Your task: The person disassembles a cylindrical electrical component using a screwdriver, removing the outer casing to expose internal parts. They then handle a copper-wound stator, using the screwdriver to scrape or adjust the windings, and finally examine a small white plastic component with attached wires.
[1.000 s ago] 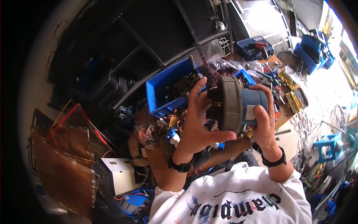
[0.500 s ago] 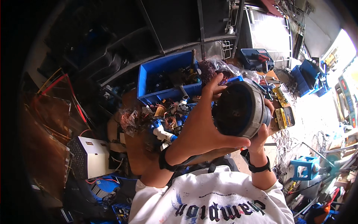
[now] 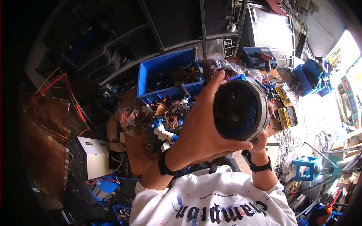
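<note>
Up before my chest I hold a thick round cylinder point(image 3: 235, 111) with a dark, hollow-looking face and a worn grey rim. Its exact kind cannot be made out. My left hand point(image 3: 203, 126) curves around its left side, one digit reaching along the top and another pressed under the lower rim. Behind and below it, my right hand point(image 3: 261, 140) grips the right side, mostly hidden by the cylinder. Beneath my left forearm, a white and blue tool-like piece point(image 3: 164, 132) lies on the brown table point(image 3: 137, 152).
A blue bin point(image 3: 151, 96) of dark parts stands at the table's back, with loose wires and small parts before it. Right of my hands lies a yellow bit set point(image 3: 284, 118). A blue case point(image 3: 256, 56) holds a red drill. A whitish metal box point(image 3: 98, 160) stands left.
The cylinder has tilted in both hands so that its dark open face turns more toward me and less of its side shows. Both hands keep their grip.
</note>
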A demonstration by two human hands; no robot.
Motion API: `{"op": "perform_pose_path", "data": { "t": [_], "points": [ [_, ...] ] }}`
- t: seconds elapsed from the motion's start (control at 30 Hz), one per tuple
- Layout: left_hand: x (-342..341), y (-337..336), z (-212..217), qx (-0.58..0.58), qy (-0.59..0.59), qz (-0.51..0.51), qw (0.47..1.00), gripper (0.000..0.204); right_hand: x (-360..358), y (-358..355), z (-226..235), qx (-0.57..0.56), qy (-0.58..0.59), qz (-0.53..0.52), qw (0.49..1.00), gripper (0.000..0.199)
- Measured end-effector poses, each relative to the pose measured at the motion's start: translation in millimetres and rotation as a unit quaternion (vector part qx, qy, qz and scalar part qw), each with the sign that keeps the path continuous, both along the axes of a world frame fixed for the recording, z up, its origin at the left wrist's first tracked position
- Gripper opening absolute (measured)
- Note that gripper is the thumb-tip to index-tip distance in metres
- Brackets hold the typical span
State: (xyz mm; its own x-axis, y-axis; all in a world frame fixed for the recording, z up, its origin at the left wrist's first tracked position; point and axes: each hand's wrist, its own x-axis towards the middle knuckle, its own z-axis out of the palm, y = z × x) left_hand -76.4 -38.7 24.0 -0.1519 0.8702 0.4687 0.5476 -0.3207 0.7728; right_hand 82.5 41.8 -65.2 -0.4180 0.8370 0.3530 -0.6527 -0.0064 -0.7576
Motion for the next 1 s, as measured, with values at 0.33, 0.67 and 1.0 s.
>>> {"op": "perform_pose_path", "data": {
  "t": [0.33, 0.67, 1.0],
  "points": [
    [-3, -1, 3, 0.012, 0.040, 0.000, 0.999, 0.124, 4, 0, -7, -0.039, 0.016, 0.084, 0.996, 0.077],
    [2, 0, -17, 0.048, -0.133, -0.028, 0.990, 0.134, -2, -2, -3, -0.096, 0.117, 0.121, 0.981, 0.083],
    [17, 8, -61, -0.163, -0.243, -0.094, 0.952, 0.111, 3, 9, -32, -0.145, 0.300, 0.351, 0.875, 0.063]
  ]
}}
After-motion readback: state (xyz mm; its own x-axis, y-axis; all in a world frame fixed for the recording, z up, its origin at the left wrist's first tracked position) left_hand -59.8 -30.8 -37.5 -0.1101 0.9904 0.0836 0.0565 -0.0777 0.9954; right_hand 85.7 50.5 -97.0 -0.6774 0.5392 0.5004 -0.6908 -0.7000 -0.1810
